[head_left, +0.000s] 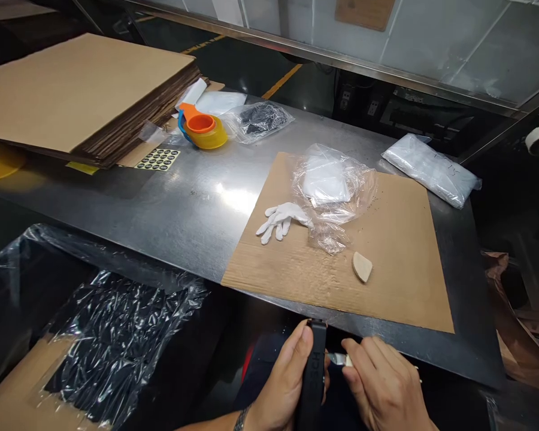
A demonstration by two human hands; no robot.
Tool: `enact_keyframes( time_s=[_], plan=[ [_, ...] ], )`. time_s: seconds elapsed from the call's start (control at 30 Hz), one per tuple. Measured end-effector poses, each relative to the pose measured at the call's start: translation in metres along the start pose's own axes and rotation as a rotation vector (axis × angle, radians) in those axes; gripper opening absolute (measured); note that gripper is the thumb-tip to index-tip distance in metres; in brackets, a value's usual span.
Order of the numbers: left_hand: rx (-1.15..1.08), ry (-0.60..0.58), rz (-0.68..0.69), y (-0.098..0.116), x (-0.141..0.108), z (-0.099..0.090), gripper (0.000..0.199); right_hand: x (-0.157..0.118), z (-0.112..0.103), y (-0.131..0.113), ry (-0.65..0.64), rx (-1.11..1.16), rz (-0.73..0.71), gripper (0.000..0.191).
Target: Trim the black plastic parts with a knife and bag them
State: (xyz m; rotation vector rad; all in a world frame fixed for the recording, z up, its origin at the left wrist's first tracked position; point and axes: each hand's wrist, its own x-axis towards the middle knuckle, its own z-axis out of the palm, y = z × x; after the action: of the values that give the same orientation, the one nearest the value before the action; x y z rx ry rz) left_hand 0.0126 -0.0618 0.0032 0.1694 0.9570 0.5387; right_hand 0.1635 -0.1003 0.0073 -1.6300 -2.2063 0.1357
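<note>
At the table's front edge, my left hand [282, 377] is wrapped round a long black part [313, 371] with raised lettering, held roughly upright. My right hand [386, 383] is closed on a small knife [338, 358], whose short metal blade points at the side of the black part. Most of the knife's handle is hidden by my fingers; whether the blade touches the part, I cannot tell. Beyond my hands, a cardboard sheet [399, 299] bears a wedge-shaped beige block [362, 267], a white glove [284, 219] and a clear plastic bag [335, 182] with white contents.
A tall cardboard stack [81, 90] occupies the metal table's [188, 209] left end. Near it are an orange and yellow tape dispenser [204, 129] and a sticker sheet [159, 160]. A plastic-wrapped packet [431, 169] lies back right. Bagged black material [117, 335] sits at lower left.
</note>
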Motion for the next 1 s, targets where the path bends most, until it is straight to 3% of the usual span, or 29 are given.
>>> enact_keyframes(
  time_s=[0.37,0.77,1.0],
  plan=[
    [0.026,-0.015,0.013,0.0011,-0.0021,0.0012,0.044,-0.0043,0.0012,0.0009,-0.029,-0.044,-0.003,0.028],
    [0.033,-0.041,-0.017,0.0032,-0.0027,0.0022,0.047,-0.001,-0.0007,-0.0002,0.042,-0.008,0.016,0.029],
    [0.05,-0.063,0.009,-0.0018,0.0017,-0.0023,0.051,0.0001,-0.0034,0.0017,0.008,0.024,0.01,0.029]
  ],
)
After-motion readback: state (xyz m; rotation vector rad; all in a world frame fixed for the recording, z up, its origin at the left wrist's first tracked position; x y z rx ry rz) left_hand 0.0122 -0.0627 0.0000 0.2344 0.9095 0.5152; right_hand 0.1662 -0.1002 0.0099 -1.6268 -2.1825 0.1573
